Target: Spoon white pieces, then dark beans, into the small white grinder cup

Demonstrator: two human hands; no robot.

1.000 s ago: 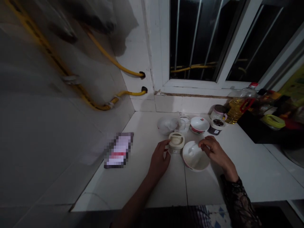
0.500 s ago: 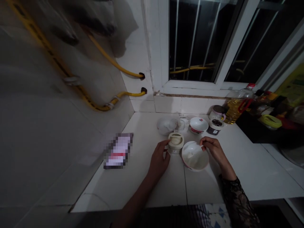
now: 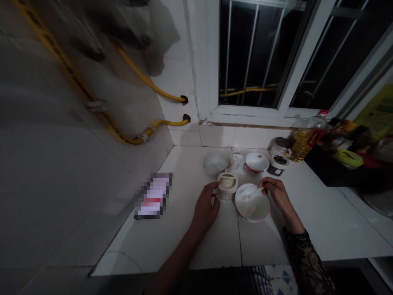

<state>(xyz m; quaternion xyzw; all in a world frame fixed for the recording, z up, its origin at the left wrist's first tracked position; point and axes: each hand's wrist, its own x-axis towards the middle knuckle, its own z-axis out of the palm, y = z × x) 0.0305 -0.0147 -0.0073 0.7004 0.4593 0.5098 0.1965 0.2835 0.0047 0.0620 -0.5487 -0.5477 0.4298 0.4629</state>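
My right hand (image 3: pixel 275 194) is closed in a pinch on the handle of a small white spoon (image 3: pixel 254 192). The spoon's tip hangs over the inside of a white bowl (image 3: pixel 258 216), where some pale contents lie at the bottom; I cannot make out what they are. Beside the bowl, on its left, stands a small square jar (image 3: pixel 227 193) with its cream-coloured top, pale stuff showing inside the rim. My left hand (image 3: pixel 208 203) grips this jar from the left, fingers near its top and thumb lower on its side.
Behind the jar are a clear bowl (image 3: pixel 212 164), a glass cup (image 3: pixel 237 159) and a red-patterned bowl (image 3: pixel 257 163). Farther right stand a dark-filled jar (image 3: pixel 278 165), another jar (image 3: pixel 281 146) and an oil bottle (image 3: pixel 302 143). A phone (image 3: pixel 153 196) lies left on the counter (image 3: pixel 184 250).
The spoon in my right hand has shifted and tilted flatter over the bowl, so its handle shows more clearly. My left hand and the jar have stayed in place.
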